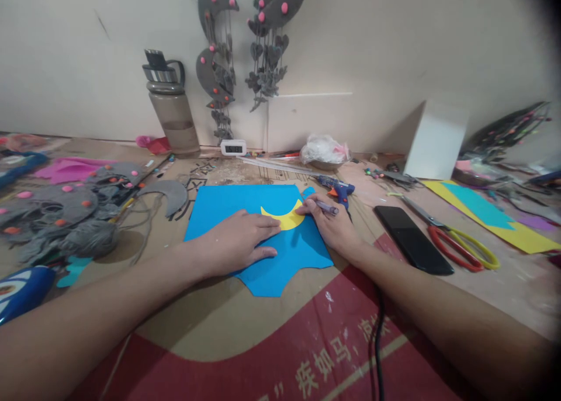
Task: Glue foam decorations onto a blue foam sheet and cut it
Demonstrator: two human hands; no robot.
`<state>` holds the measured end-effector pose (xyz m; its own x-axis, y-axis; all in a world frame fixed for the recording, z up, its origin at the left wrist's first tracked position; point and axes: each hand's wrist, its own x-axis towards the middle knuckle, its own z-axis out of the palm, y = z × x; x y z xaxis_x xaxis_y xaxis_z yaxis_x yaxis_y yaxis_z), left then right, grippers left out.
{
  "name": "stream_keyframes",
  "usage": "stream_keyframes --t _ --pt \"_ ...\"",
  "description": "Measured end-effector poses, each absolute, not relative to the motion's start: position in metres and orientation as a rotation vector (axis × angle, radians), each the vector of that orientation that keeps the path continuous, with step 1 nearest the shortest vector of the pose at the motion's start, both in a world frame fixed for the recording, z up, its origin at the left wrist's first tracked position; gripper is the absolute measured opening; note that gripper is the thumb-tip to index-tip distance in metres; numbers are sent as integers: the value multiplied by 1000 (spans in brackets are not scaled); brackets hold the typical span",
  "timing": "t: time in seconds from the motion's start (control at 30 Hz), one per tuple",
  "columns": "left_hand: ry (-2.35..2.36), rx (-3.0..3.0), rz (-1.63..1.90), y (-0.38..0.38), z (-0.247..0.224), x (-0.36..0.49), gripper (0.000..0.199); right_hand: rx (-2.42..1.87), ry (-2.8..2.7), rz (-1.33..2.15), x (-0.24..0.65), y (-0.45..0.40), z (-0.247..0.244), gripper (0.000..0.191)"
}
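A blue sheet (232, 205) with curved cut-outs along its lower edge lies on the cardboard-covered table. On top of it rests a yellow crescent (287, 220), tips pointing up. My left hand (239, 240) lies flat on the blue sheet, its fingers stretched out and fingertips on the crescent's left part. My right hand (333, 223) is closed round a purple pen (327, 207) at the crescent's right tip. The pen's writing end is hidden by the fingers.
Right of the sheet are a black phone (412, 240), scissors (456, 246) and coloured sheets (482, 205). A glue gun (337, 189) lies behind my right hand. Grey felt pieces (65, 208) cover the left side; a bottle (173, 114) stands at the back. A black cable (379, 342) runs in front.
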<state>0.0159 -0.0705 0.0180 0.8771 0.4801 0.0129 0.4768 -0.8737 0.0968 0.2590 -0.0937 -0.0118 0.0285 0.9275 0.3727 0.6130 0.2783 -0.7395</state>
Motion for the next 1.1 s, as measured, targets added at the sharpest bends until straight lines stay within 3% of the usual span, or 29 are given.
stream_keyframes --t 1.1 --pt "753 2884 142 -68 15 17 39 -1436 -1679 446 256 -95 -7 30"
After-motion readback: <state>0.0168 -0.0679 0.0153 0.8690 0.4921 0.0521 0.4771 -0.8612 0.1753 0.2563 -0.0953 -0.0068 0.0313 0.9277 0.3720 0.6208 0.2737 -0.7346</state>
